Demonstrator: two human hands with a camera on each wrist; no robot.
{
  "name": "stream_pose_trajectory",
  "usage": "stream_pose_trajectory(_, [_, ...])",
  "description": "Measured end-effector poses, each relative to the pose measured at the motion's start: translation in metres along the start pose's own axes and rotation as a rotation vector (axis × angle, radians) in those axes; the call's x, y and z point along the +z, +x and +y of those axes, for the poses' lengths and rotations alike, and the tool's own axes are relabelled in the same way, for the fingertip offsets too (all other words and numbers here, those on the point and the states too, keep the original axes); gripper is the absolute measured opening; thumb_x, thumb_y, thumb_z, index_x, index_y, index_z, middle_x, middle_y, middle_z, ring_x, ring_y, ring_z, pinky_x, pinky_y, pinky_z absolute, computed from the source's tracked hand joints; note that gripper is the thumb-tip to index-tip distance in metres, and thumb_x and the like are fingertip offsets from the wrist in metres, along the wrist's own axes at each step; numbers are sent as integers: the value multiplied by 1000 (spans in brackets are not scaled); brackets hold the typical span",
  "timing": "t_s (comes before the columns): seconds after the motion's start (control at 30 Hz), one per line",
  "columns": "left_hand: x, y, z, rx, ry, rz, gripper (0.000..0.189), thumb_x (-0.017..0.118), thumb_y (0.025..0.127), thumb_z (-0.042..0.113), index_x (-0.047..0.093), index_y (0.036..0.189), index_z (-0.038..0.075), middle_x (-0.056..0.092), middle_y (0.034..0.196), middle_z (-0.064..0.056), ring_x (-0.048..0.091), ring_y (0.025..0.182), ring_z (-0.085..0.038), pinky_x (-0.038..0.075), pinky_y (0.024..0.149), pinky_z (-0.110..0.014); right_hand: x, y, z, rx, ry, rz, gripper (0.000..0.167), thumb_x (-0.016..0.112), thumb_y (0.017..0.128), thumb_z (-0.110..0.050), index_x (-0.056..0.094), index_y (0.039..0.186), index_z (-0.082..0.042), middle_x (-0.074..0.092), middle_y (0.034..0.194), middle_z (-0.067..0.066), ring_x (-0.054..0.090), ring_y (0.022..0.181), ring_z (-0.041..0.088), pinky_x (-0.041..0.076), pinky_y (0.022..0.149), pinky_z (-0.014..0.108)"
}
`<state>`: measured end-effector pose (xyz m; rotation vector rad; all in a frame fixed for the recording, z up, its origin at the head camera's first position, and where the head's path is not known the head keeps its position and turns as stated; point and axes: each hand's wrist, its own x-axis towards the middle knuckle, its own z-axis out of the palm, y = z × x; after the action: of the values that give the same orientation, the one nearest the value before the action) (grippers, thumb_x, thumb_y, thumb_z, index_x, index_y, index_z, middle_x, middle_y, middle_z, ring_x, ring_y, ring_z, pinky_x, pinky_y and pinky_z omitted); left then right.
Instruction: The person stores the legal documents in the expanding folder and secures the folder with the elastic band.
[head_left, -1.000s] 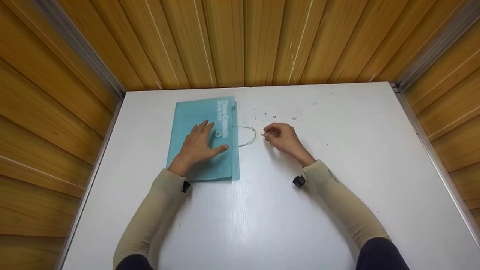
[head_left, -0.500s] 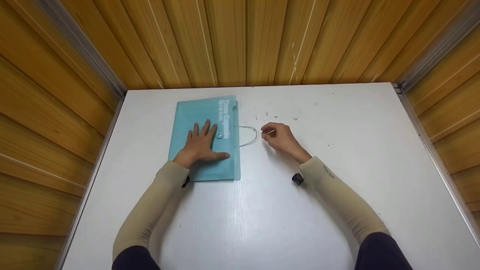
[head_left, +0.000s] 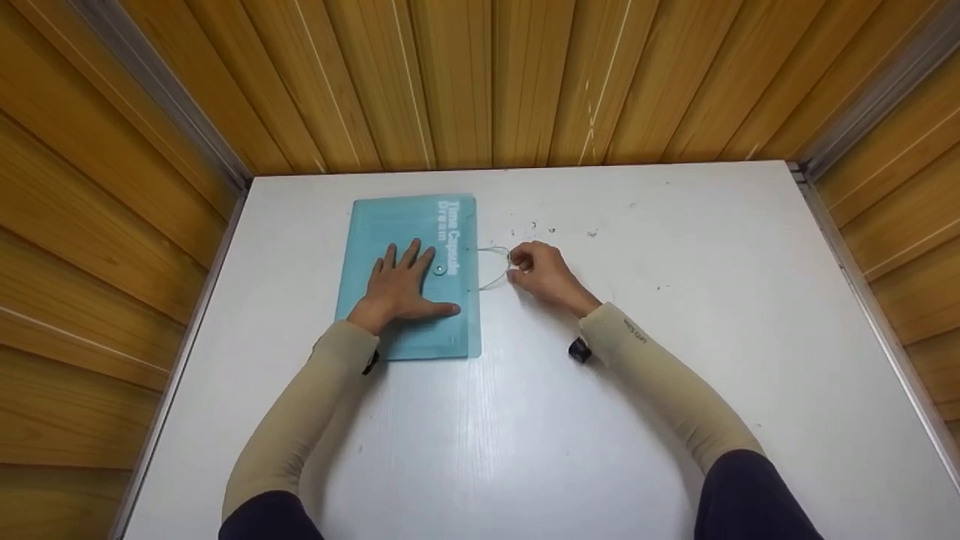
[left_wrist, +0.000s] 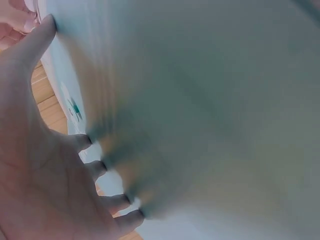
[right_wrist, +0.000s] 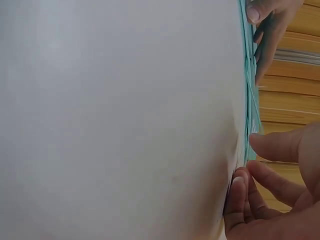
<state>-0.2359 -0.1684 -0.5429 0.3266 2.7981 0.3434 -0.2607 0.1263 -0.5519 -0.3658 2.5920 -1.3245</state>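
Note:
A teal plastic document folder (head_left: 409,225) with white lettering lies flat on the white table. A round button (head_left: 440,269) sits on its flap, and a thin elastic cord (head_left: 491,249) loops out from its right edge. My left hand (head_left: 397,292) rests on the folder with its fingers spread and straight; in the left wrist view the left hand (left_wrist: 55,165) shows its palm side against the translucent surface. At the outer end of the loop, my right hand (head_left: 541,271) holds the cord between thumb and curled fingers. The right wrist view shows those fingers (right_wrist: 272,182) low beside the folder's edge.
The white table (head_left: 637,375) extends around the folder, with small dark marks (head_left: 551,230) on its surface beyond the right hand. Wood-patterned panels (head_left: 525,82) stand along the back and both sides.
My right hand has moved left to the cord loop and now holds its end. The left hand has settled flat with its fingers spread wider. The folder's flap edge lies flatter.

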Motion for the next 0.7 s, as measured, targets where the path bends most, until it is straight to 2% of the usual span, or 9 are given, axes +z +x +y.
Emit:
stream_pose_trajectory(0.13, [-2, 1, 3, -15, 15, -5, 128, 67, 75, 88, 19, 173, 21, 9, 181, -11, 2, 164, -51, 12, 128, -69, 4, 7, -2, -9, 103, 5, 27, 72, 97, -7, 73, 121, 4, 74, 117, 19, 70, 108, 31, 55, 96, 41])
stream_pose_trajectory(0.3, [-3, 1, 5, -30, 16, -23, 129, 68, 74, 89, 19, 173, 22, 8, 181, -11, 2, 164, -51, 13, 128, -69, 12, 15, -5, -47, 213, -21, 30, 71, 100, -7, 72, 128, 4, 74, 126, 19, 72, 117, 32, 55, 104, 42])
stream_pose_trajectory(0.43, [-3, 1, 5, -35, 5, -27, 129, 69, 74, 89, 19, 173, 23, 7, 181, -10, 2, 164, -51, 12, 128, -69, 22, 21, -10, -38, 283, -38, 31, 73, 100, -8, 72, 129, 3, 73, 128, 18, 72, 119, 30, 56, 105, 39])
stream_pose_trajectory(0.6, [-3, 1, 5, -47, 13, -29, 129, 67, 74, 90, 18, 173, 24, 7, 181, -9, 2, 164, -50, 12, 129, -68, 35, 29, -19, -30, 318, -35, 32, 76, 98, -8, 74, 128, 2, 74, 127, 15, 73, 118, 28, 57, 103, 38])
stream_pose_trajectory(0.7, [-3, 2, 5, -48, 13, -26, 129, 67, 74, 90, 18, 173, 24, 7, 181, -8, 2, 164, -50, 12, 129, -68, 42, 32, -23, -51, 293, -33, 31, 76, 97, -7, 73, 126, 2, 75, 126, 15, 74, 117, 29, 57, 102, 40])
